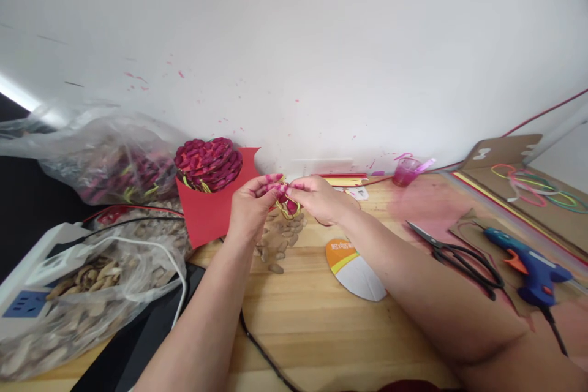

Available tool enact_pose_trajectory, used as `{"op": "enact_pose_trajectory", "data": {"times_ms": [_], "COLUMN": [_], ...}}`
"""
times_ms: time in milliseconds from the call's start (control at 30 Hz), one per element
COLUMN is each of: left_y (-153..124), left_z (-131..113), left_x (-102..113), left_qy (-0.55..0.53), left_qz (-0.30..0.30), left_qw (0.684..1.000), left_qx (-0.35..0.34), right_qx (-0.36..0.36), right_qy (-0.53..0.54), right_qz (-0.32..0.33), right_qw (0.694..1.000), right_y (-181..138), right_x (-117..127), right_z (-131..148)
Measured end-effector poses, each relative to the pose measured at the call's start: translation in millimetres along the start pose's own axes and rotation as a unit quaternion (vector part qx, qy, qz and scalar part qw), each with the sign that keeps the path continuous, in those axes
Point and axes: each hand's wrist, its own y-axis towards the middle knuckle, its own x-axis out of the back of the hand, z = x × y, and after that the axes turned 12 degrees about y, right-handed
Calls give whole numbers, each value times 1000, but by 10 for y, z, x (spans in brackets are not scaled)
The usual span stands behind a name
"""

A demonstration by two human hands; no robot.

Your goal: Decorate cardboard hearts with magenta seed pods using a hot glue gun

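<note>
My left hand (pixel 250 205) and my right hand (pixel 318 199) meet over the table, fingers closed in pinches. Between their fingertips they grip a small bunch of magenta pieces (pixel 292 206) that look like dyed peanuts, with a loop of yellow-green cord (pixel 289 217) hanging beneath. Magenta stains mark my fingertips. Just below lie loose unshelled peanuts (pixel 278 240), partly behind my left hand. An oval card (pixel 357 272), orange and pale grey, rests beside my right forearm. Fingers cover much of the bunch, so how the cord is fastened is hidden.
Left of my hands, a stack of magenta rounds (pixel 209 162) tops a red box (pixel 204 220), near plastic bags (pixel 110 153) and a power strip (pixel 39 269). On the right are a cup of pink liquid (pixel 405 173), scissors (pixel 463 262) and a blue glue gun (pixel 533 269).
</note>
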Motion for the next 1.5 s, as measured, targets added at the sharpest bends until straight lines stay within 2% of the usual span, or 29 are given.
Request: {"op": "enact_pose_trajectory", "data": {"times_ms": [267, 333, 400, 500, 567, 700, 833, 1100, 1267, 1400, 1500], "left_y": [-19, -17, -11, 5, 17, 42, 68, 91, 108, 97, 57], "left_z": [-24, -22, -18, -15, -19, -34, -24, -5, -18, -22, -15], "left_x": [-14, -16, -20, -28, -29, -11, 25, 41, 61, 70, 32], "left_qy": [-2, -7, -21, -55, -72, -83, -92, -105, -117, -106, -80], "left_qz": [0, 1, -5, -21, -31, -62, -85, -97, -110, -117, -101], "left_qw": [1000, 1000, 1000, 998, 996, 993, 991, 989, 987, 987, 991], "left_qx": [5, 10, 18, 38, 52, 52, 45, 37, 19, 10, 26], "right_qx": [-11, -10, -15, -44, -71, -101, -114, -97, -130, -86, -45], "right_qy": [-64, -22, 71, 209, 265, 314, 312, 297, 294, 234, 161], "right_qz": [-21, -8, 21, 49, 50, 77, 96, 43, -54, -134, -125], "right_qw": [998, 1000, 997, 976, 960, 941, 938, 949, 945, 959, 978], "right_y": [-81, -56, -5, 76, 107, 118, 107, 98, 150, 176, 154], "right_x": [-18, -21, -22, -14, 0, 42, 65, 38, 85, 147, 153], "right_z": [157, 107, 16, -118, -167, -183, -177, -170, -150, -128, -107]}}
